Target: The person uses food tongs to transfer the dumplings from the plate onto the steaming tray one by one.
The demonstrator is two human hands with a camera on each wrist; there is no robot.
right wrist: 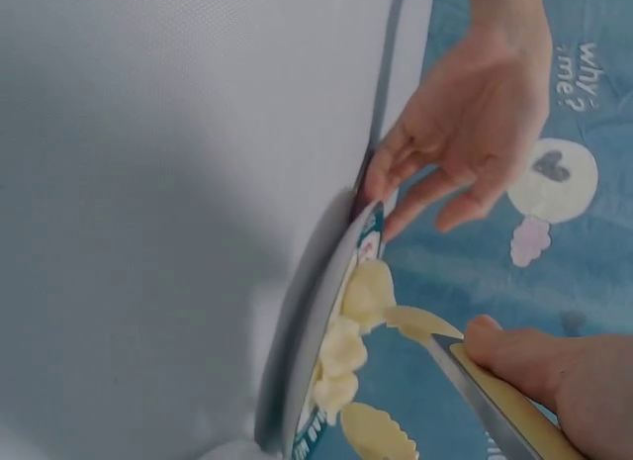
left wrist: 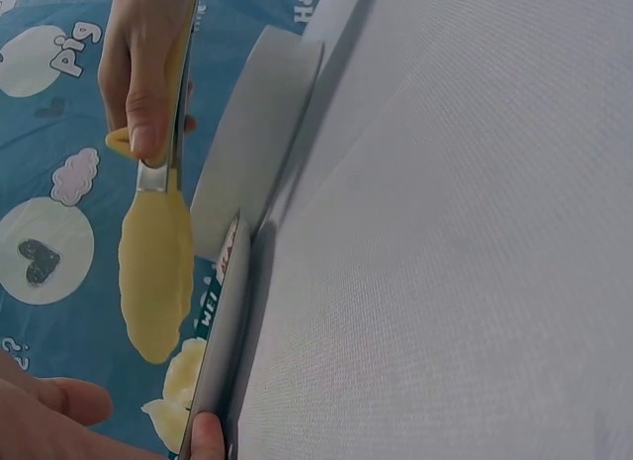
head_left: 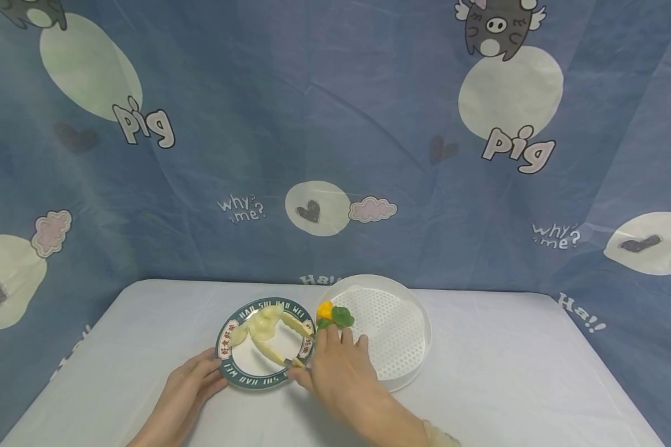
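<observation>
My right hand [head_left: 343,372] grips kitchen tongs with yellow scalloped tips [left wrist: 156,272]. The tips stand apart over a plate [head_left: 257,380] with a green lettered rim. Pale yellow dumpling-shaped pieces [head_left: 264,323] lie on the plate's left and far part; in the right wrist view, one tong tip overlaps the nearest piece [right wrist: 368,292]. At the plate's left edge my left hand [head_left: 181,391] holds the rim, with a fingertip low against its side and other fingers above. My right hand covers most of the tong handles in the head view.
Right of the plate stands a round white steamer-like tray [head_left: 419,347] with a perforated base. A yellow-orange piece [head_left: 325,310] and green pieces [head_left: 343,316] lie at its left side, partly behind my right fingers. A blue printed cloth [head_left: 335,124] hangs behind the white table [head_left: 509,372].
</observation>
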